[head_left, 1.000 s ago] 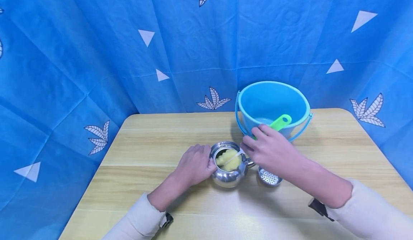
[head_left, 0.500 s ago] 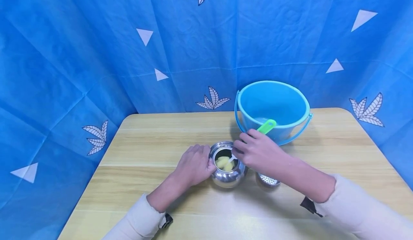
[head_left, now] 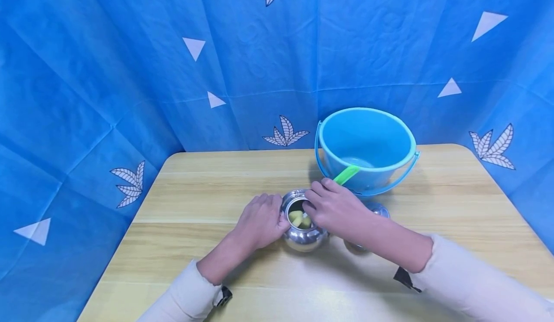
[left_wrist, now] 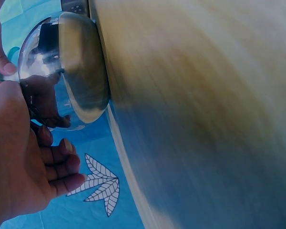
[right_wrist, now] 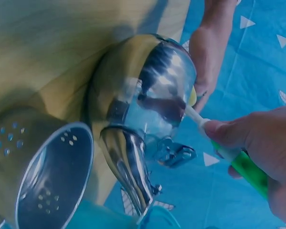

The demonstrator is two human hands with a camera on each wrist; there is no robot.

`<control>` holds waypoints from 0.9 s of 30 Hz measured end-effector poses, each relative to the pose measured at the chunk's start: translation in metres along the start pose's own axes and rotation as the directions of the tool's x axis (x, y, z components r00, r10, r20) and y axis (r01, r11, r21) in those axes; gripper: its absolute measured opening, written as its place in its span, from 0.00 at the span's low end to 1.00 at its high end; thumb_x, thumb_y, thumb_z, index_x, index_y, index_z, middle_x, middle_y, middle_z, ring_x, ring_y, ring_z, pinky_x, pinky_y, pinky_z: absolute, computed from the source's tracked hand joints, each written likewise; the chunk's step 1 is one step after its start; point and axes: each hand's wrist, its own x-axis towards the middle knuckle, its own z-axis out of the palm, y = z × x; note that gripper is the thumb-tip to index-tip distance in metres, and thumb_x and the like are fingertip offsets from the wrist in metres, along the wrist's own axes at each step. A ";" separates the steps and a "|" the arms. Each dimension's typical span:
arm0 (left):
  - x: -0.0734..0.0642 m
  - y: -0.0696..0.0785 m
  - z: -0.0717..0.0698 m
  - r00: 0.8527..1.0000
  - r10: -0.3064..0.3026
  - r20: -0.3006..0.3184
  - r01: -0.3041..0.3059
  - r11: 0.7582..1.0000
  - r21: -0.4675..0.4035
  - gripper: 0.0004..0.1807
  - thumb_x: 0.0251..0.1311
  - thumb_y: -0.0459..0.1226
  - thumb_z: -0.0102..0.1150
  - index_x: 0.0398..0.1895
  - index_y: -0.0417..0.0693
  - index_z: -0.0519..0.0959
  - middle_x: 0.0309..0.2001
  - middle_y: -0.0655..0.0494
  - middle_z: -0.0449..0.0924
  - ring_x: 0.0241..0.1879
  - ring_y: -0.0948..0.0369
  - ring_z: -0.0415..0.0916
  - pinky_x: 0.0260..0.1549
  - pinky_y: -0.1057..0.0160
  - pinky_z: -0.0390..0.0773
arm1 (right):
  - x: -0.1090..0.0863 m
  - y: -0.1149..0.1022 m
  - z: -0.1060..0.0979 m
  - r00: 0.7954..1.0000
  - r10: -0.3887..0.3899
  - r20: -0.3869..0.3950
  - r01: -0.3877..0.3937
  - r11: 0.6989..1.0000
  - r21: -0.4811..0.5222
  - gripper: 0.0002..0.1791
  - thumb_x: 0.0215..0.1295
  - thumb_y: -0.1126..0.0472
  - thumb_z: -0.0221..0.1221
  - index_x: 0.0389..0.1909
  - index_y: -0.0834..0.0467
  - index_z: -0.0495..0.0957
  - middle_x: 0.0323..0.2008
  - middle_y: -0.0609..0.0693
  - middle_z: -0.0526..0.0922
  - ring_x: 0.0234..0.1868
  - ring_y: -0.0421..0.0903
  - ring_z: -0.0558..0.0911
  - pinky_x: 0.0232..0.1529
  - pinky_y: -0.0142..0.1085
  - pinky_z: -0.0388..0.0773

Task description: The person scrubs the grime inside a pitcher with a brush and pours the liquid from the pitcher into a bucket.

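A shiny metal teapot (head_left: 305, 240) stands upright on the table, its mouth uncovered. My left hand (head_left: 258, 220) grips the pot's rim at the left, thumb by the opening. In my right hand (head_left: 335, 207) is a sponge bottle brush, held by its green handle (head_left: 347, 174); its yellow sponge head (head_left: 296, 216) sits inside the pot. From the right wrist view, the white neck (right_wrist: 195, 116) slants into the mouth, and the metal spout (right_wrist: 128, 167) points toward the camera side. Most of the sponge is hidden by the pot wall.
Beside the pot, a perforated metal strainer (right_wrist: 52, 162) lies partly under my right forearm. A round metal lid (head_left: 380, 210) is just behind that forearm. The blue bucket (head_left: 368, 137) with its handle stands at the back right, before the blue curtain (head_left: 242, 62).
My right hand has moved left and lower over the pot, pushing the sponge deeper inside. The lid has come into view behind the forearm. My left hand keeps its place on the rim.
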 end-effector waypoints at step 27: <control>-0.001 0.000 0.000 1.000 0.008 -0.026 -0.008 1.000 0.017 0.13 0.46 0.49 0.39 0.25 0.49 0.64 0.17 0.61 0.58 0.19 0.62 0.57 0.21 0.67 0.59 | 0.023 -0.008 0.005 0.997 -0.063 0.053 0.066 0.996 -0.054 0.08 0.49 0.64 0.60 0.32 0.58 0.81 0.33 0.53 0.78 0.37 0.52 0.71 0.43 0.41 0.65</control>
